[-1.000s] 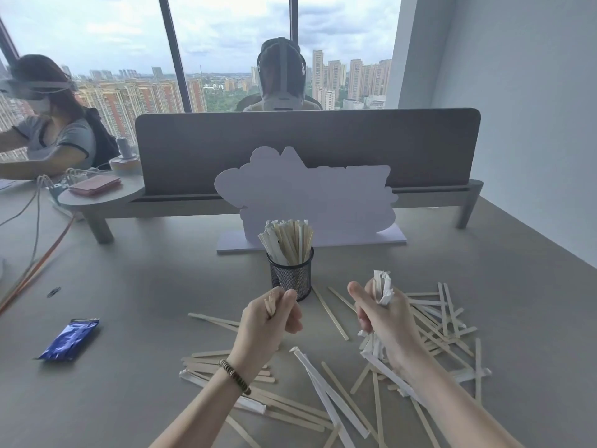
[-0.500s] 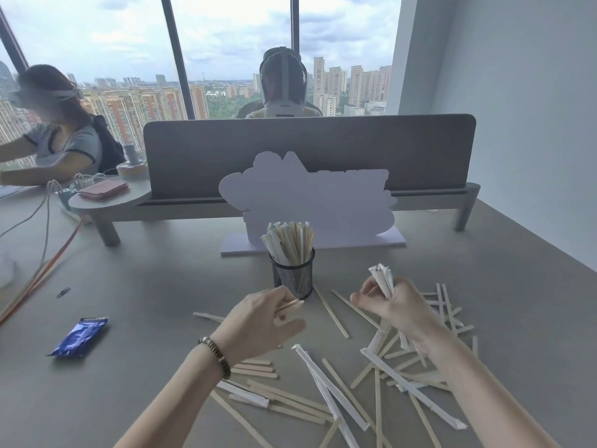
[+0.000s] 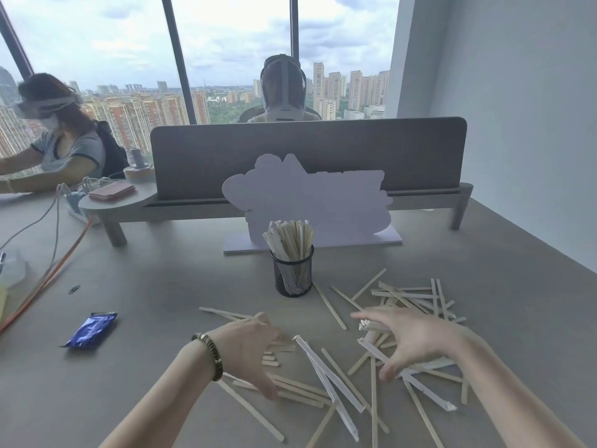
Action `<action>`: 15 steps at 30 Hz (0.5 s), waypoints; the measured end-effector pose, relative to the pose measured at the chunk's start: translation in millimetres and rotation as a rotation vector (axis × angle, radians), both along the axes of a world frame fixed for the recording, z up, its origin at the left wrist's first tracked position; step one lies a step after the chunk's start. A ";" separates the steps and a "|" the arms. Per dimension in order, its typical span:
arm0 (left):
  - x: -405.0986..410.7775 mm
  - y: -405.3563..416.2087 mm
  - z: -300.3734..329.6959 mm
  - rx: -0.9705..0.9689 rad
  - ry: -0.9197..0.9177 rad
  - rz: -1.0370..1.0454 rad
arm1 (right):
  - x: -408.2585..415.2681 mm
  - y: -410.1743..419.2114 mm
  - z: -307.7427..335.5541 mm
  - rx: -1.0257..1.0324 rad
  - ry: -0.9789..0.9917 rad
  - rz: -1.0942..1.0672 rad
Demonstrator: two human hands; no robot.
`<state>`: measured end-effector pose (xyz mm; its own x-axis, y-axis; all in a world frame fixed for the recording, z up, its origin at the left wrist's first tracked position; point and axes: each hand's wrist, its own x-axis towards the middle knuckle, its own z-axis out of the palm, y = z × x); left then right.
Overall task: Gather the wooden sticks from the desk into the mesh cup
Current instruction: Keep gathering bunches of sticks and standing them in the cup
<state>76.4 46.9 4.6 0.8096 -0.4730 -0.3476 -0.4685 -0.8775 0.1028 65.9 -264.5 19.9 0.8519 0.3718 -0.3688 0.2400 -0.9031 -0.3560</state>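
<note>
Two hands reach down over the scatter of wooden sticks point(image 3: 342, 373) on the grey counter point(image 3: 161, 286). The left hand point(image 3: 250, 347), a beaded bracelet point(image 3: 210, 355) on its wrist, has its fingers spread and lowered onto a small pile of sticks near the counter's front edge; whether it grips any of them cannot be told, since the fingers are blurred. The right hand point(image 3: 410, 342) is splayed wide, fingers straight, above a tangle of bare sticks and white paper-wrapped ones point(image 3: 420, 388) toward the right side of the counter; crumpled white paper shows just by its forefinger.

The mesh cup point(image 3: 292, 274) stands upright in the middle of the counter, beyond both hands and apart from them, already packed with sticks that fan out above its rim. More sticks lie loose to its right and in front of it.

Behind the cup a pale cut-out board point(image 3: 323, 202) stands on its base against a grey divider screen point(image 3: 307, 147). A blue foil packet point(image 3: 92, 329) lies toward the left edge of the counter, and orange and grey cables point(image 3: 48, 273) run along that side. Two people wearing headsets sit beyond the screen and at the far left, with windows behind them.
</note>
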 end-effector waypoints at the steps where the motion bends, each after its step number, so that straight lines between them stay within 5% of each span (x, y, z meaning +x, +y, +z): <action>1: 0.4 0.5 -1.1 0.001 -0.007 -0.010 | 0.2 -0.4 -2.6 -0.023 -0.015 0.008; 15: 16.2 3.3 -10.0 -0.108 -0.163 0.000 | 7.3 10.0 -19.3 -0.088 -0.297 -0.111</action>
